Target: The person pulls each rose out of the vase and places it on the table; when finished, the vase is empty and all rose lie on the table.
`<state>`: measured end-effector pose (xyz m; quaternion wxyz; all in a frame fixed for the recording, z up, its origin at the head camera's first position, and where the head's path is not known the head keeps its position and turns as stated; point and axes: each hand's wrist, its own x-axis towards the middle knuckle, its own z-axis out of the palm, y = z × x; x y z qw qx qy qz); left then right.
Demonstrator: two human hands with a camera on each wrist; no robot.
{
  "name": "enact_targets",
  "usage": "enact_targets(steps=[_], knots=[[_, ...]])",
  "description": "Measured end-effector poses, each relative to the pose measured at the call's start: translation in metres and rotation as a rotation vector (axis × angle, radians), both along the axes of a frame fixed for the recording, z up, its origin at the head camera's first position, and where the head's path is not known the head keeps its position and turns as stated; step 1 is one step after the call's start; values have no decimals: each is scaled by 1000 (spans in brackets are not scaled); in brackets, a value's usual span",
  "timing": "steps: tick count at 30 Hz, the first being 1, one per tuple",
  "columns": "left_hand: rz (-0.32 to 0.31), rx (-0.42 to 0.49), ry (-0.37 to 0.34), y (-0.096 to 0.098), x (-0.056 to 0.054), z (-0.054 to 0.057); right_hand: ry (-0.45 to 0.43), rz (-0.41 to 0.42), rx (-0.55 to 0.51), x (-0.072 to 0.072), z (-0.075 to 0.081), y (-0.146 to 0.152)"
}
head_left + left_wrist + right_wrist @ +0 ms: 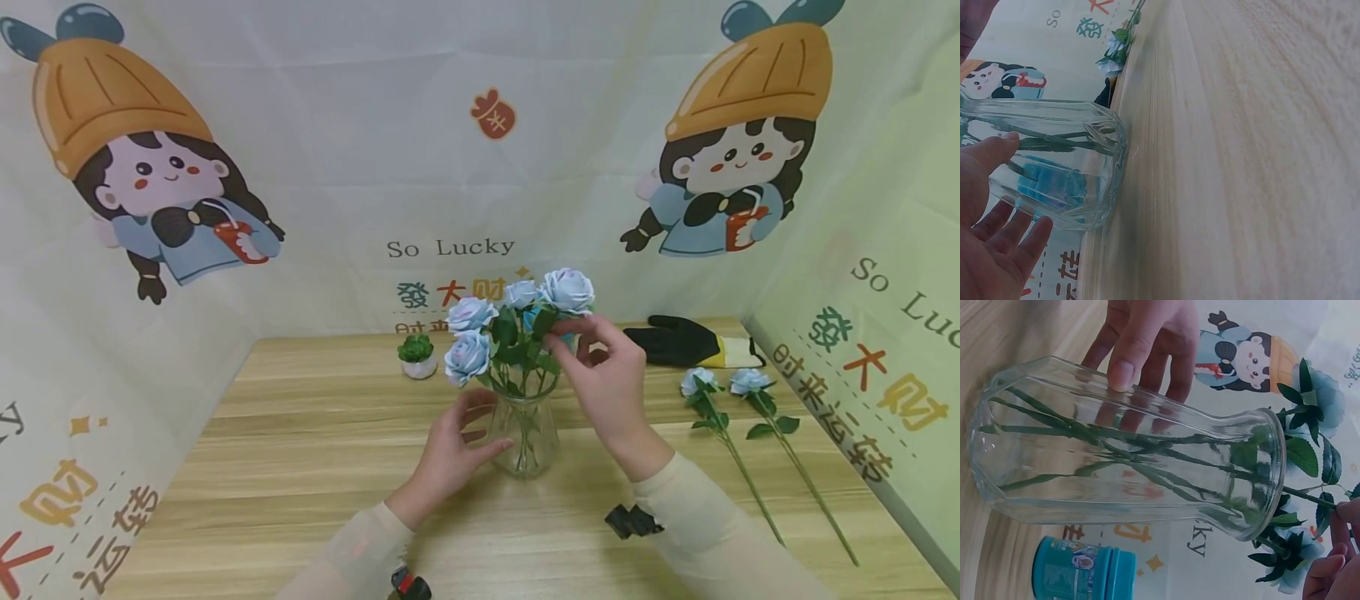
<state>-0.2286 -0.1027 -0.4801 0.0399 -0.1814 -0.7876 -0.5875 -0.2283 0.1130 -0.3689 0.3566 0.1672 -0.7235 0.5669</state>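
Observation:
A clear glass vase (pixel 546 429) stands upright on the wooden table, holding several artificial light-blue roses (pixel 468 357) with green leaves. Their stems (pixel 1129 456) cross inside the glass. My left hand (pixel 447 450) is around the lower left side of the vase, thumb in front and fingers reaching behind. Above the rim, my right hand (pixel 611 387) pinches the stem of a rose (pixel 1317 501) between thumb and fingertips. That stem runs down into the vase. In the head view, leaves and the right hand's own fingers partly hide the pinch.
Two loose blue roses (pixel 750 382) lie at the right of the table. Behind them is a black and yellow glove (pixel 667 343). A small potted succulent (pixel 416 357) sits at the back left of the vase, and a teal lidded jar (pixel 1072 572) behind it. Printed cloth (pixel 337 183) encloses the table.

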Motion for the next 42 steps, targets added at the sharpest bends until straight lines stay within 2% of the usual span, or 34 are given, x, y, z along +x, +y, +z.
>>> enact_targets(steps=[10,19,26,34,42], knots=[[-1,-10,8,-1,1,2,24,-26,-5,-1,8,7],[-10,-12,-16,-1,1,2,30,-51,-41,2,21,18],[-2,-21,-23,-1,2,3,20,-38,-65,4,36,26],[4,-15,-22,-3,2,3,79,-53,-41,5,48,35],[-7,-3,-8,-1,2,2,78,-84,-110,12,70,51]])
